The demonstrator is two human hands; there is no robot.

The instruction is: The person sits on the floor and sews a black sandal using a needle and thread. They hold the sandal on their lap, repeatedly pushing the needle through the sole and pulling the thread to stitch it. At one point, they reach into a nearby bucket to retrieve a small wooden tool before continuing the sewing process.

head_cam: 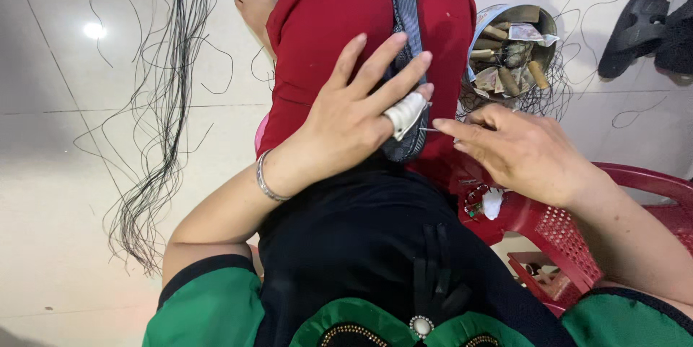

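- The left hand (350, 112) lies flat on the dark grey strap (406, 8) that runs over the red-clad knees (325, 22); its fingers are spread apart and pin the strap down rather than gripping it
- One finger of that hand wears a white wrap (404, 112), just beside the strap's near end
- The right hand (523, 152) has thumb and forefinger pinched together on a thin needle (430, 129), whose tip points at the strap's edge right beside the wrapped finger
- The needle looks to be just at the strap's edge; whether it has gone into the cloth I cannot tell, nor can I make out a thread trailing from it
- Judging by this, the stitching is in the middle: the near end of the strap is under the fingers being worked, while any finished seam is too small or hidden to see
- Beyond the right fingertips sits a round metal tin (511, 47) holding spools and scraps, well apart from the needle
- Loose black threads (162, 102) lie on the tiled floor out past the left hand's wrist side
- Under the right wrist is a red plastic stool (570, 231)
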